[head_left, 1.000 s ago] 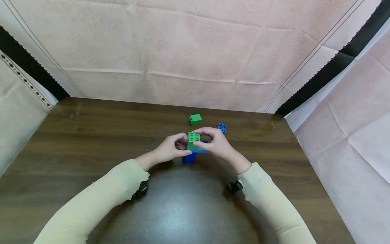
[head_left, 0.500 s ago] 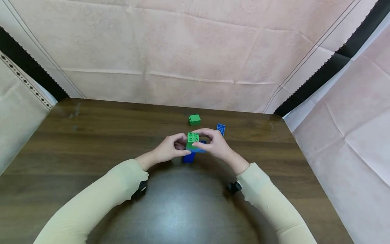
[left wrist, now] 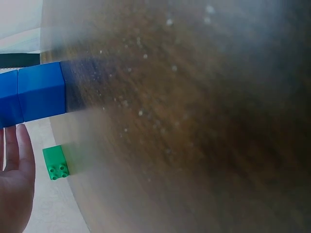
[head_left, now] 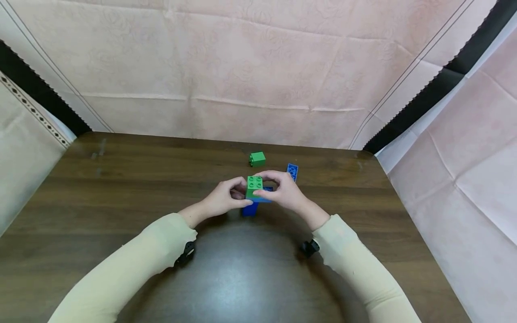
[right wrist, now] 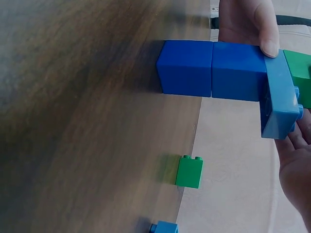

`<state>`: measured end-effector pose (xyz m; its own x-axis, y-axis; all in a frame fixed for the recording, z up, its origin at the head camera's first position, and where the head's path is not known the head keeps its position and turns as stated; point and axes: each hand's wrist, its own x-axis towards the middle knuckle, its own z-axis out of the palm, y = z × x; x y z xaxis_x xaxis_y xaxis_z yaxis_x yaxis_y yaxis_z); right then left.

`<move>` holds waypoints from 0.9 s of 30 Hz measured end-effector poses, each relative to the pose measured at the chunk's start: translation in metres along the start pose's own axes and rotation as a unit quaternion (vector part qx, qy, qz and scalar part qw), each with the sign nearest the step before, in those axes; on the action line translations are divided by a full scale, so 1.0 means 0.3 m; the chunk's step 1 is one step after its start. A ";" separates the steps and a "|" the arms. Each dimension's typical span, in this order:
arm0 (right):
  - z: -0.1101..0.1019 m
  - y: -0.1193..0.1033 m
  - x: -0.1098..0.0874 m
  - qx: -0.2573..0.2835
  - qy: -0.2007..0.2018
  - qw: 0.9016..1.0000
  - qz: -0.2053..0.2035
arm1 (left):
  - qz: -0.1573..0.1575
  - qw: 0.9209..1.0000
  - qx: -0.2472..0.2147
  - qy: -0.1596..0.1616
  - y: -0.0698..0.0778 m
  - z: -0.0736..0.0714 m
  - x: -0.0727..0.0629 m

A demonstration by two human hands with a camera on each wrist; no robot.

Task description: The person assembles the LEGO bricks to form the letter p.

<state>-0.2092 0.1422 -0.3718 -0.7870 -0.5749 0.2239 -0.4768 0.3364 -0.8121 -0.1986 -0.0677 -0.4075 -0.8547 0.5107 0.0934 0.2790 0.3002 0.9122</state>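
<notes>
Barely shifted since a second ago: gripping blue stack (right wrist: pixel 233 73) in left hand (head_left: pixel 220 197), pinching green brick (head_left: pixel 254 185) atop it in right hand (head_left: pixel 286 190). Probably light, stiff; best held by flat sides.

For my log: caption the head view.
Left hand and right hand hold a brick stack; a green brick and blue brick lie beyond.

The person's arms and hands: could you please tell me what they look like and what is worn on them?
The left sleeve and right sleeve are long, plain and pale cream-green, ending near the wrists. The left hand and right hand wear no gloves. A small black device shows at each cuff, probably the wrist camera; details are too small to tell.
</notes>
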 end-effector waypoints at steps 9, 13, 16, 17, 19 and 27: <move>-0.005 -0.026 0.005 -0.035 -0.013 0.999 -0.002 | 0.010 1.000 -0.006 0.002 -0.019 -0.003 0.005; -0.015 -0.033 0.006 -0.051 -0.026 0.998 -0.003 | 0.011 1.000 0.003 -0.005 -0.020 -0.004 0.011; -0.030 -0.035 0.009 -0.053 -0.037 0.998 0.004 | 0.016 1.000 0.012 -0.004 -0.020 -0.007 0.013; -0.036 -0.035 0.011 -0.054 -0.041 0.998 0.008 | 0.018 1.000 0.013 -0.004 -0.020 -0.007 0.013; -0.053 -0.035 0.014 -0.045 -0.045 0.998 0.017 | 0.017 1.000 0.014 -0.003 -0.020 -0.007 0.014; -0.124 0.023 0.065 -0.006 0.023 0.998 0.057 | -0.003 1.000 0.015 -0.004 -0.023 -0.003 0.014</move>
<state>-0.2426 0.1611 -0.3531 -0.8532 -0.4981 0.1544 -0.3876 0.4077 -0.8267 -0.2044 -0.0683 -0.4131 -0.8525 0.5158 0.0848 0.2878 0.3278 0.8998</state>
